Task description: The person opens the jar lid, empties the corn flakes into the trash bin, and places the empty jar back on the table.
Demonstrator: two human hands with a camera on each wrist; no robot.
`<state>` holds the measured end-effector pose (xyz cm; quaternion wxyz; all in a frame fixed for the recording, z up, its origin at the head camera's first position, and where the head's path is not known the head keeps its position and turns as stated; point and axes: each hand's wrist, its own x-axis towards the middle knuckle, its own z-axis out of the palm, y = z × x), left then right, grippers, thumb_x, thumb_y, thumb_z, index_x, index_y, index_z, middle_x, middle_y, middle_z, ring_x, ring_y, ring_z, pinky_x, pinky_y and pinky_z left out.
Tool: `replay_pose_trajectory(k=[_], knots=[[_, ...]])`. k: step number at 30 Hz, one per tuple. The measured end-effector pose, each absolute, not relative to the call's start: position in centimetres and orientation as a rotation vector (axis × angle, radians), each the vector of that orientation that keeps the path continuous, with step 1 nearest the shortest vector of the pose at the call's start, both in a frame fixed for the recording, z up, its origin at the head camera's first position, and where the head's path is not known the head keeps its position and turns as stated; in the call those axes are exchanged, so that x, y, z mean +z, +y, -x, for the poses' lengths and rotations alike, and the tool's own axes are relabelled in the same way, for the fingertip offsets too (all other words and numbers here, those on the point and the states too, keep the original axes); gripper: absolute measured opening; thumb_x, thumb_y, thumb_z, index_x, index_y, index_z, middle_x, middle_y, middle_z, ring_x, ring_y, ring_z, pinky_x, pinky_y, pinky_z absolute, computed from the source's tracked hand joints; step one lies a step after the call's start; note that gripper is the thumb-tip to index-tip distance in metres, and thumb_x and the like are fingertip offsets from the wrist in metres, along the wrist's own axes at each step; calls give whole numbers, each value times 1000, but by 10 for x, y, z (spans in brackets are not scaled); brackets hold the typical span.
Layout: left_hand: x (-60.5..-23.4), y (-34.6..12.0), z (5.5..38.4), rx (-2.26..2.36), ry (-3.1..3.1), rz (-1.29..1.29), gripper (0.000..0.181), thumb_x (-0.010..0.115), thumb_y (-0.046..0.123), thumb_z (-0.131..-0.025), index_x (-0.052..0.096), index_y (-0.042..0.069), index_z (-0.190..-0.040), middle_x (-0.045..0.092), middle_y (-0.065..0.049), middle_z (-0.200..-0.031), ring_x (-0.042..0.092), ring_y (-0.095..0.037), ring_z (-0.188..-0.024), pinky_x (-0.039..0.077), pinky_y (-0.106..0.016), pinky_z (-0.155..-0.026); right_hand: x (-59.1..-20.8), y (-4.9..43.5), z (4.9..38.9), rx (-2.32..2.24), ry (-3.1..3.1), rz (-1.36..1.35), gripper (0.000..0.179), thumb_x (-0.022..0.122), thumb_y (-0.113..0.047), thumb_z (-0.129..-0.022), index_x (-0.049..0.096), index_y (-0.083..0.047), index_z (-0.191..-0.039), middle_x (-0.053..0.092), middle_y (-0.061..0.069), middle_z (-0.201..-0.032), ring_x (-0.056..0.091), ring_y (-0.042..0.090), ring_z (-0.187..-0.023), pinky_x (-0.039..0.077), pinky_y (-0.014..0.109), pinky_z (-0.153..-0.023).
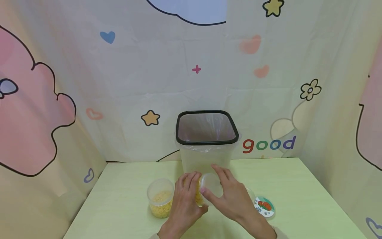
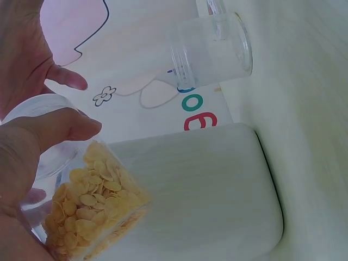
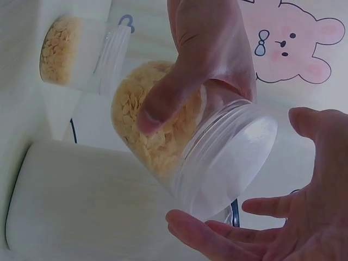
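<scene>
My left hand point(image 1: 187, 196) grips a clear plastic jar point(image 3: 149, 117) of thin yellow flakes and holds it tilted above the table. A translucent cap point(image 3: 234, 160) appears to cover the end pointing right; I cannot tell for certain. Around that end my right hand point(image 1: 231, 196) spreads its fingers and thumb, curled round nothing. Its fingertips point(image 3: 182, 220) are close to the cap's edge; contact is unclear. Left of my hands stands a second clear jar point(image 1: 161, 209), partly filled with yellow flakes.
Behind my hands stands a pale bin point(image 1: 206, 152) with a black rim and a clear liner. An empty-looking clear jar point(image 2: 212, 51) is partly hidden behind my right hand in the head view. Beside it lies a round disc point(image 1: 264, 206) with a red and green picture.
</scene>
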<state>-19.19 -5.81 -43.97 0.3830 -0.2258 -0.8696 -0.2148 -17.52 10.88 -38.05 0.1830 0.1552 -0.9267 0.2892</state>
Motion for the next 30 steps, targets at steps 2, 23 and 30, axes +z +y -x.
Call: replay_pose_trajectory(k=[2, 23, 30], knots=[[-440, -58, 192, -542, -2213, 579, 103, 95, 24, -37, 52, 13, -130, 57, -1, -127, 49, -24, -117, 44, -40, -101, -381, 107, 175, 813, -2633, -418, 73, 61, -63, -85, 48, -21, -144, 57, 0, -137, 68, 31, -103, 54, 51, -85], [-440, -58, 193, -512, -2197, 572, 99, 95, 27, -41, 53, 12, -129, 58, -2, -124, 50, -25, -115, 46, -41, -98, -384, 113, 179, 869, -2530, -696, 62, 77, -42, -79, 57, -20, -133, 58, -4, -130, 65, 14, -89, 52, 19, -62], [-440, -60, 192, -520, -2205, 577, 98, 93, 25, -42, 53, 13, -130, 58, -1, -126, 50, -25, -116, 46, -41, -98, -383, 122, 182, 705, -2423, -963, 68, 82, -35, -75, 53, -23, -135, 51, -5, -136, 59, 14, -116, 57, 36, -90]])
